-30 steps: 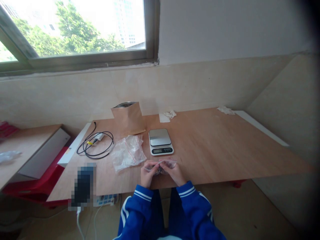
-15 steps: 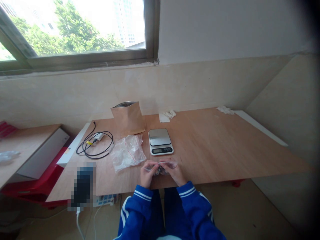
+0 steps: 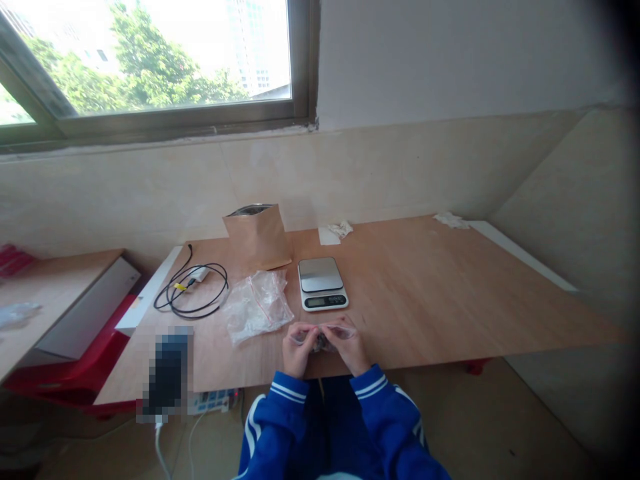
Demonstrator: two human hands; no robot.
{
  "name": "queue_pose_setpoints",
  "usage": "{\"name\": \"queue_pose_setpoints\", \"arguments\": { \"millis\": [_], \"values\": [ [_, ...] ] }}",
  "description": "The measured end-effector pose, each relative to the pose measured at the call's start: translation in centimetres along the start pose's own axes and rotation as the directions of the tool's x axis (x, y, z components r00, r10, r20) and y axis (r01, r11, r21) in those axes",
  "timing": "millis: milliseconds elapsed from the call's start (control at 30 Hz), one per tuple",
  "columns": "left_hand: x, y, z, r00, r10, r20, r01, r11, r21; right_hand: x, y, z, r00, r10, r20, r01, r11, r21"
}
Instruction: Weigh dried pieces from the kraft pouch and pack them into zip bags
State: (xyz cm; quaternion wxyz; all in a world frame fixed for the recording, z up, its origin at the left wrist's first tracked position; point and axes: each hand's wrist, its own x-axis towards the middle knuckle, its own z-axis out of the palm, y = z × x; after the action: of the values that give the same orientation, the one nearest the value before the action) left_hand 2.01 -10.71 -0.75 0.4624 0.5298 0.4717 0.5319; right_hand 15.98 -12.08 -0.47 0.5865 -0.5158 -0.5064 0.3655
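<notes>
At the table's front edge, my left hand (image 3: 299, 347) and my right hand (image 3: 351, 347) pinch the top edge of a small clear plastic zip bag (image 3: 321, 343) between them. Dark contents show inside it, too small to name. Both hands are closed, thumbs close together at the middle of the bag. Just beyond them lies a white kitchen scale (image 3: 321, 283) with a metal platform and a dark display strip. Left of the hands, several clear plastic zip bags (image 3: 257, 307) lie in a flat, crumpled heap.
A brown kraft pouch (image 3: 259, 237) stands upright and open behind the bags. A coiled black cable (image 3: 193, 290) with a white adapter lies at the left. A blurred-out dark object (image 3: 167, 373) is at the front left corner. Crumpled tissue (image 3: 340, 230) lies by the wall.
My hands stay on the small bag at nearly the same spot, with my thumbs slightly shifted. The scale, pouch and other bags have not moved on the table.
</notes>
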Motion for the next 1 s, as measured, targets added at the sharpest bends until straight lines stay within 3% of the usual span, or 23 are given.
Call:
{"name": "queue_pose_setpoints", "arguments": {
  "millis": [333,633,867,1000],
  "values": [
    [0.0,1.3,0.2,0.997,-0.066,-0.035,0.063,0.994,-0.087,0.2,0.2,0.0,0.990,0.077,0.114,-0.089,0.991,0.102],
    [0.0,1.4,0.2,0.996,-0.082,0.028,0.085,0.990,-0.112,0.0,0.2,-0.2,0.997,0.050,0.064,-0.053,0.997,0.052],
    [0.0,0.9,0.0,0.988,-0.131,0.082,0.141,0.982,-0.128,0.2,0.4,-0.2,0.997,0.012,-0.072,-0.011,1.000,0.026],
    [0.0,0.9,0.0,0.989,-0.133,0.059,0.140,0.982,-0.128,0.2,0.5,-0.1,0.997,0.017,-0.071,-0.015,1.000,0.022]
  ]
}}
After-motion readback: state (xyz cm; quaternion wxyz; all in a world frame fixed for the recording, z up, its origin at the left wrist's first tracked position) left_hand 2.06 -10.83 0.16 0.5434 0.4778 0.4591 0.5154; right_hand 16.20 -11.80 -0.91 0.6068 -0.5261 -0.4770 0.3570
